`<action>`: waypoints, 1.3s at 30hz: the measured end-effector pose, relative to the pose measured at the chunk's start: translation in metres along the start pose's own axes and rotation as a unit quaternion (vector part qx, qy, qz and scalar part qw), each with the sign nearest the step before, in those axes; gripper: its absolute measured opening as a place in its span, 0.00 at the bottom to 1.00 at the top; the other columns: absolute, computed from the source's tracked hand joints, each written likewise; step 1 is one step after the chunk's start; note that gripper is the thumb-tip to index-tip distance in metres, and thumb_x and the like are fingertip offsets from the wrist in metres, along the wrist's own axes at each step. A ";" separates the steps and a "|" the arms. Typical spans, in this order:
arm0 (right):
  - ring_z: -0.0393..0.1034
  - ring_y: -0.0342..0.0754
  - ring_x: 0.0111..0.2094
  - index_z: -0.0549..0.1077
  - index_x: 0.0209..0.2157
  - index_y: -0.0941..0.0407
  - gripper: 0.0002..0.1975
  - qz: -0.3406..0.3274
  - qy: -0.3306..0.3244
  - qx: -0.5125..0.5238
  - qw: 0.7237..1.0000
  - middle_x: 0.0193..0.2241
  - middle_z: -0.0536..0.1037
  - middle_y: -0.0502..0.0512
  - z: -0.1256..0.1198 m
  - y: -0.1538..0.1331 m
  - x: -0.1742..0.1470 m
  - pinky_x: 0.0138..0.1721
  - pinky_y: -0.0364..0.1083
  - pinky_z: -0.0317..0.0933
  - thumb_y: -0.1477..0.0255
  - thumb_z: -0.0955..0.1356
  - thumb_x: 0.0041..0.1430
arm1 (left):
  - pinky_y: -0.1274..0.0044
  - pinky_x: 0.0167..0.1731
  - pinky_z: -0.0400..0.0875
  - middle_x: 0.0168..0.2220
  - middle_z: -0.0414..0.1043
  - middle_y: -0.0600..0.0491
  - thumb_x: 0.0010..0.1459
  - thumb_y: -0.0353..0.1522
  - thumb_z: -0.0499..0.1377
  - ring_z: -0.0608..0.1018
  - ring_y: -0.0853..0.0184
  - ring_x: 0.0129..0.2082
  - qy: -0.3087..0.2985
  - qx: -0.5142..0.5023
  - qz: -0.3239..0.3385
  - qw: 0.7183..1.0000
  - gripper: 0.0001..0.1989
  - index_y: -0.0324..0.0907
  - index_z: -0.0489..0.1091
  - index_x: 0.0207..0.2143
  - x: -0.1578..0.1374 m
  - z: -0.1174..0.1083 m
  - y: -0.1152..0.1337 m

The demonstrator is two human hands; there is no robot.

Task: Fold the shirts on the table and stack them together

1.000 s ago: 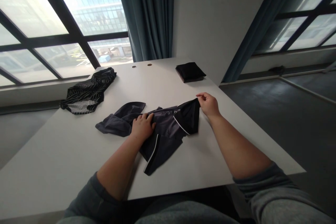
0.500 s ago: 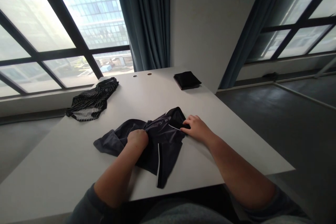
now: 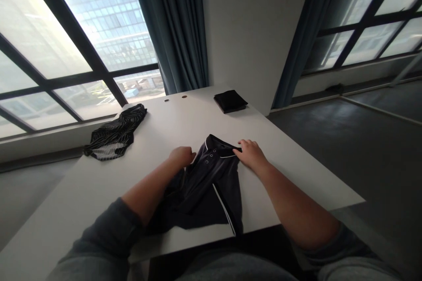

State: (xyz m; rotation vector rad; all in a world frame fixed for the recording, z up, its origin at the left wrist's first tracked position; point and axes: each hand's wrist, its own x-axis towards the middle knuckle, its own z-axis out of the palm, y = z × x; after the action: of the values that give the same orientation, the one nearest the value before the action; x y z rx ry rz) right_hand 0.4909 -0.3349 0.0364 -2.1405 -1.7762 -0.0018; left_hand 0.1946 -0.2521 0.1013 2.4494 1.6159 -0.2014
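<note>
Both our left hand (image 3: 182, 157) and right hand (image 3: 252, 154) grip the dark, white-trimmed fabric polo shirt (image 3: 206, 189), seemingly straightening it, the next pull needing even tension.

The dark shirt (image 3: 198, 202) lies on the white desk (image 3: 66, 224), collar toward the far side. The right hand (image 3: 252, 154) pinches the collar (white-edged, above three ring-shaped buttons). The left hand (image 3: 182, 157) is curled on the shirt's opposite edge. A striped garment (image 3: 117, 131) lies far left; a folded black cloth (image 3: 231, 101) lies far right.
</note>
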 end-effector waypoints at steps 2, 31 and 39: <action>0.69 0.61 0.50 0.80 0.48 0.60 0.20 0.024 -0.025 0.000 0.999 0.46 0.79 0.68 0.007 0.002 0.002 0.54 0.53 0.60 0.57 0.70 0.66 | 0.61 0.58 0.70 0.56 0.76 0.34 0.66 0.44 0.55 0.77 0.46 0.59 0.024 -0.014 0.002 1.000 0.22 0.38 0.76 0.52 0.025 0.008 0.017; 0.70 0.48 0.36 0.64 0.44 0.50 0.14 -0.135 0.039 0.522 0.841 0.34 0.72 0.48 -0.112 -0.055 0.042 0.41 0.48 0.66 0.63 0.68 0.58 | 0.67 0.44 0.77 0.40 0.82 0.46 0.49 0.40 0.74 0.82 0.60 0.38 -0.113 -0.536 0.144 0.824 0.23 0.39 0.79 0.45 -0.035 -0.143 -0.038; 0.73 0.49 0.34 0.68 0.56 0.52 0.22 -0.264 0.148 0.397 0.867 0.35 0.78 0.50 -0.226 -0.100 0.081 0.39 0.49 0.67 0.63 0.69 0.62 | 0.71 0.43 0.76 0.37 0.79 0.51 0.56 0.45 0.67 0.80 0.62 0.40 0.250 -0.504 0.193 0.804 0.16 0.43 0.76 0.40 -0.055 -0.218 -0.049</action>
State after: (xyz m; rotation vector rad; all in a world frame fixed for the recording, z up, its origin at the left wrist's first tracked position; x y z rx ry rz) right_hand 0.4640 -0.3044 0.2936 -0.9932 -1.6999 0.2124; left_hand 0.1289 -0.2299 0.3206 1.8909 0.8667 1.1449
